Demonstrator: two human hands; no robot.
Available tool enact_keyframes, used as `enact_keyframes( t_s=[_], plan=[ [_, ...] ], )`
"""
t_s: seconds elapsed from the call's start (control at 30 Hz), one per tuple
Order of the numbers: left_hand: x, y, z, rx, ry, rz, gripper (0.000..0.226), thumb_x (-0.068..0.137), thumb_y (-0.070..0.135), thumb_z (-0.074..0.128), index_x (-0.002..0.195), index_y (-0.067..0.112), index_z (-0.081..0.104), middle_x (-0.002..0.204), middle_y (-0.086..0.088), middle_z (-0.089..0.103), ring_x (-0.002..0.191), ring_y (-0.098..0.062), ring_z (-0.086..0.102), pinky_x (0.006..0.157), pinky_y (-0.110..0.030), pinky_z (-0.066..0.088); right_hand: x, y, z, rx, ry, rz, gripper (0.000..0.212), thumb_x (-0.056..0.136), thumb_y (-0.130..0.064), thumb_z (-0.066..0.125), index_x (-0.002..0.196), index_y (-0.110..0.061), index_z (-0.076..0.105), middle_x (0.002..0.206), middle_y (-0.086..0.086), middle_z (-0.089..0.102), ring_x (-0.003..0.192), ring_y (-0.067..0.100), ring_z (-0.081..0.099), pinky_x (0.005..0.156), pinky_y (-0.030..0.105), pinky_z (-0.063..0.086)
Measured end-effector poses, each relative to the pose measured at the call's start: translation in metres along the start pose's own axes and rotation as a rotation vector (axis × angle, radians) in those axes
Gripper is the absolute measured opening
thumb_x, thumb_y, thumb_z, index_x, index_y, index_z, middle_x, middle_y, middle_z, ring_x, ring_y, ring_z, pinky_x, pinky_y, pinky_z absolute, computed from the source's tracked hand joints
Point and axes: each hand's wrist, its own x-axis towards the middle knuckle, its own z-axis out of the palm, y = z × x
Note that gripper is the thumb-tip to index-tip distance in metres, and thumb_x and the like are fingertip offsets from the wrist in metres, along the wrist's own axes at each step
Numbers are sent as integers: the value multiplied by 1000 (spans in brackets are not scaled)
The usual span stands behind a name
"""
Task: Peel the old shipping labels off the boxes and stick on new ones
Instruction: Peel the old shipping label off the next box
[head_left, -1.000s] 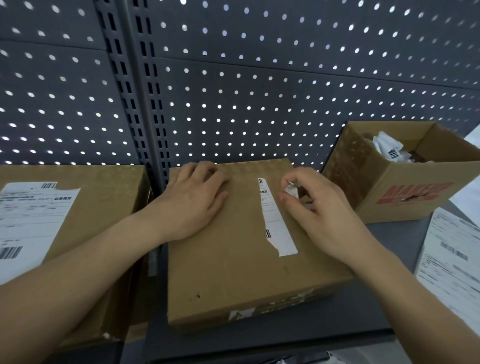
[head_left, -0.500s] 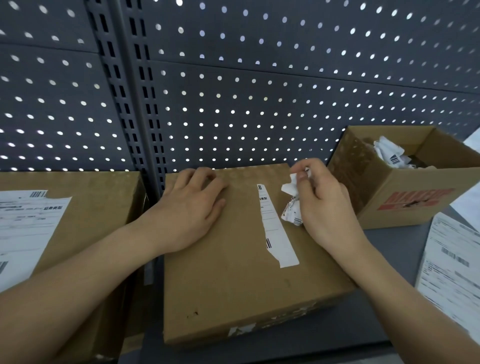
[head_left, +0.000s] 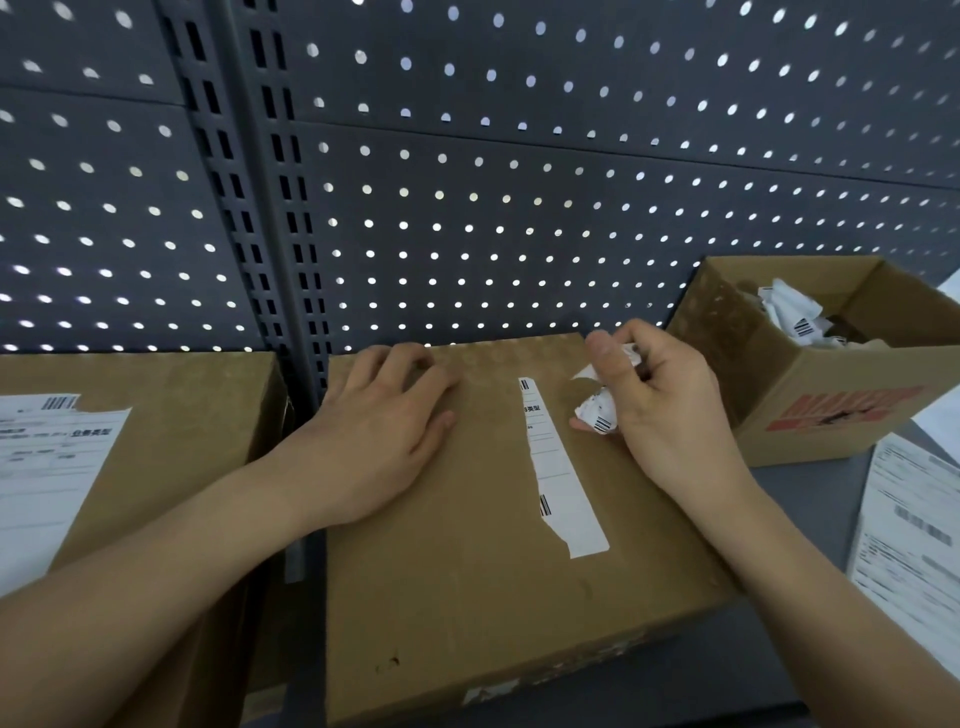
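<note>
A closed cardboard box (head_left: 483, 587) lies in the middle of the grey shelf. A torn white strip of its old label (head_left: 558, 467) still sticks to the lid. My left hand (head_left: 379, 436) rests flat on the lid's far left part. My right hand (head_left: 665, 410) hovers over the lid's far right corner and grips a crumpled piece of peeled label (head_left: 597, 410) between thumb and fingers. A second box (head_left: 197, 415) at the left carries a full white label (head_left: 47, 467).
An open cardboard box (head_left: 831, 410) at the right holds several crumpled label scraps (head_left: 795, 314). Sheets of printed labels (head_left: 914, 545) lie on the shelf at the far right. A dark pegboard wall (head_left: 519, 182) with a slotted upright stands close behind the boxes.
My right hand has lifted off the lid with the torn-off label piece and crumpled it into a ball. My left hand has stayed flat on the box.
</note>
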Motion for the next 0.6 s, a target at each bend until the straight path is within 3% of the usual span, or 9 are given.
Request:
enact_keyframes(
  t_s=[0.03, 0.1, 0.17, 0.23, 0.3, 0.4, 0.47, 0.53, 0.6],
  plan=[
    [0, 0, 0, 1, 2, 0, 66, 87, 61, 5, 141, 35, 32, 142, 8, 28, 135, -18, 21, 115, -44, 25, 1, -1, 0, 23, -11, 21, 54, 87, -61, 57, 72, -10, 53, 63, 12, 60, 54, 18, 62, 47, 21, 41],
    [0, -1, 0, 1, 8, 2, 65, 87, 61, 6, 141, 35, 32, 142, 9, 28, 135, -18, 21, 116, -44, 25, 3, -1, 0, 124, -36, 65, 41, 88, -37, 71, 78, -1, 54, 72, 21, 62, 60, 21, 70, 48, 18, 47],
    [-1, -1, 0, -3, 6, 4, 66, 87, 60, 5, 141, 35, 32, 141, 9, 27, 135, -18, 20, 116, -43, 23, 4, -1, 1, 178, -57, 83, 17, 91, -13, 69, 82, -5, 57, 77, 20, 61, 64, 25, 72, 53, 24, 55],
    [-1, -1, -1, -5, -3, 2, 67, 86, 61, 4, 141, 35, 31, 142, 10, 26, 136, -17, 19, 117, -43, 22, 6, 1, 1, 163, -78, 69, 10, 94, -6, 61, 87, -13, 61, 75, 11, 63, 63, 21, 71, 61, 34, 60],
    [0, -1, -1, -2, -12, -1, 67, 85, 62, 3, 142, 37, 29, 143, 10, 24, 137, -16, 17, 118, -42, 21, 9, 4, 1, 74, -75, 47, 18, 96, -6, 56, 91, -22, 64, 69, 6, 66, 61, 17, 67, 65, 36, 59],
    [0, -1, -1, -12, -6, -1, 67, 85, 62, 3, 141, 36, 30, 143, 10, 24, 136, -16, 15, 118, -40, 19, 12, 10, 2, 0, -41, -10, 26, 97, -9, 55, 93, -33, 64, 72, 5, 66, 66, 25, 62, 65, 44, 53],
    [-1, 0, -2, -23, 2, 3, 68, 85, 62, 4, 141, 35, 32, 142, 10, 25, 135, -15, 15, 117, -39, 19, 15, 16, 1, -35, -61, -22, 37, 99, -12, 53, 115, -44, 60, 82, 9, 69, 71, 29, 61, 69, 45, 52],
    [-2, 0, -2, -20, -4, 1, 68, 84, 62, 3, 141, 36, 31, 142, 11, 23, 134, -13, 13, 117, -37, 17, 18, 23, 2, -87, -110, 0, 54, 100, -14, 51, 142, -48, 42, 90, 6, 71, 76, 21, 63, 72, 35, 54],
    [-2, 0, -2, -29, -6, -2, 68, 84, 62, 3, 141, 37, 30, 143, 12, 23, 134, -12, 12, 117, -36, 17, 20, 26, 4, -89, -109, 26, 49, 100, -9, 49, 138, -40, 53, 99, -6, 71, 86, 7, 63, 80, 28, 53]
  ],
)
